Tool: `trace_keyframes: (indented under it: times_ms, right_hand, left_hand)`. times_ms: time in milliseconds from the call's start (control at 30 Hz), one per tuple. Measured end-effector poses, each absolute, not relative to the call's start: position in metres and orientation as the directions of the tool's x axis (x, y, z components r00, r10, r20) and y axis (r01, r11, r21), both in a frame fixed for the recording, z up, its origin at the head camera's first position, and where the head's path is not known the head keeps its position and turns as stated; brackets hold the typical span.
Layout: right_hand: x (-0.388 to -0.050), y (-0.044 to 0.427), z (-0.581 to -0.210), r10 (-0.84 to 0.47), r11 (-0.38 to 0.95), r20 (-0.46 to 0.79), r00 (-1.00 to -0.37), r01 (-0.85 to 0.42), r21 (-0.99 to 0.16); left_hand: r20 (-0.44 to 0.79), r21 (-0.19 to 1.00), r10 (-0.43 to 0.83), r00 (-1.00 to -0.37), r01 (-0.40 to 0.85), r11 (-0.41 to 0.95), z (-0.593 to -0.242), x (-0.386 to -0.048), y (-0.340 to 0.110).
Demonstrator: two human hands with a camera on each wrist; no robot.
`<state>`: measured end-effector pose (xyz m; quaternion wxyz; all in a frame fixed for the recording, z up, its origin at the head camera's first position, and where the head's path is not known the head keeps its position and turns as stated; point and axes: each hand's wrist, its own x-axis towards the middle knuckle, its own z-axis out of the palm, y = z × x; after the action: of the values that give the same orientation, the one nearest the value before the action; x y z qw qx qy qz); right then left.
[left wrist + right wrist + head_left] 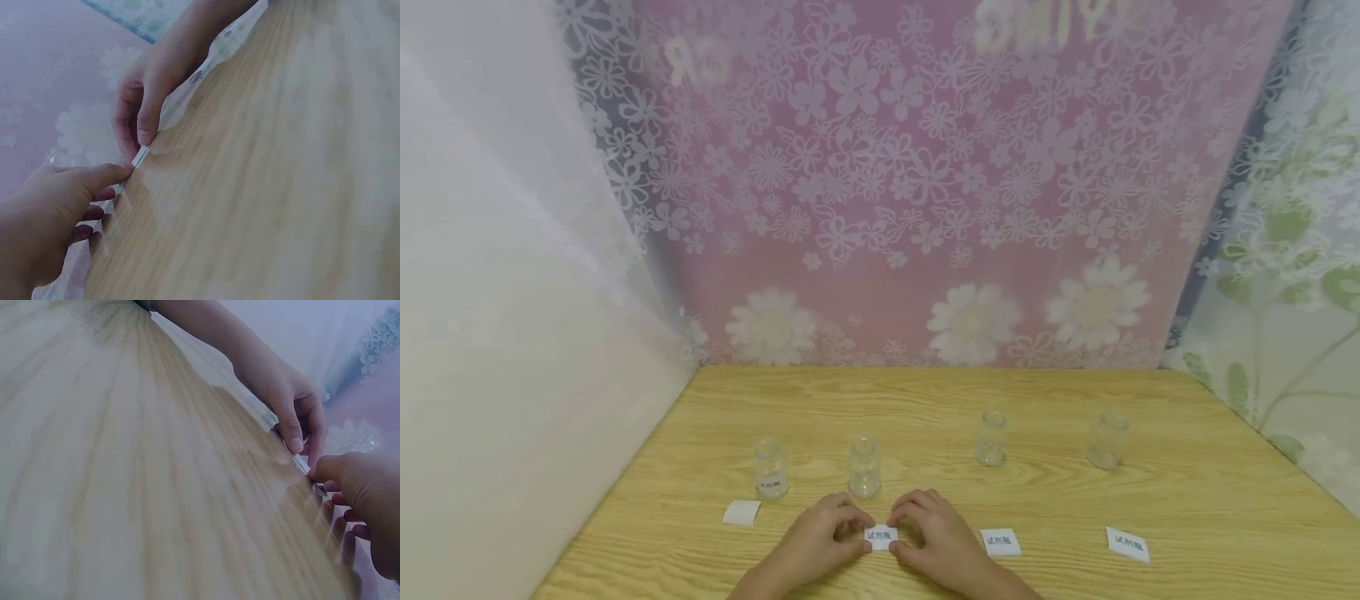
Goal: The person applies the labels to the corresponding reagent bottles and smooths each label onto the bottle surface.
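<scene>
A small white paper label (881,537) with printed black characters is between my two hands, low over the wooden table in the head view. My left hand (820,533) pinches its left side with thumb and forefinger. On the opposite side, the thumb and forefinger of my right hand (940,537) hold the right edge. Both wrist views show the label (141,156) nearly edge-on, close to the tabletop. Just beyond the hands stands a clear glass bottle (865,468) with no label visible. Left of it, another glass bottle (771,471) bears a similar printed label.
Two more clear glass bottles (991,439) (1107,442) stand upright farther right. Printed labels (1001,542) (1127,544) lie on the wooden table (925,400) right of my hands. A blank white paper piece (742,512) lies at the left. Patterned curtains surround the table.
</scene>
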<state>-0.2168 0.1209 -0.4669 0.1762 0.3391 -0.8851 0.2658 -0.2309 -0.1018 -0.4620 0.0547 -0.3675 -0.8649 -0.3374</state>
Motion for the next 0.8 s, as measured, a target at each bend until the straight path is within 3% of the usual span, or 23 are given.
trace_keyframes:
  times_ms: [367, 800]
  right_hand:
    - [-0.220, 0.101, -0.464, -0.518, 0.623, 0.478, -0.710, -0.696, -0.358]
    - [-0.218, 0.103, -0.463, -0.509, 0.624, 0.438, -0.741, -0.668, -0.406]
  left_hand:
    - [0.268, 0.625, 0.591, -0.761, 0.604, 0.494, -0.462, -0.239, -0.123]
    - [0.262, 0.625, 0.598, -0.758, 0.605, 0.493, -0.459, -0.236, -0.123]
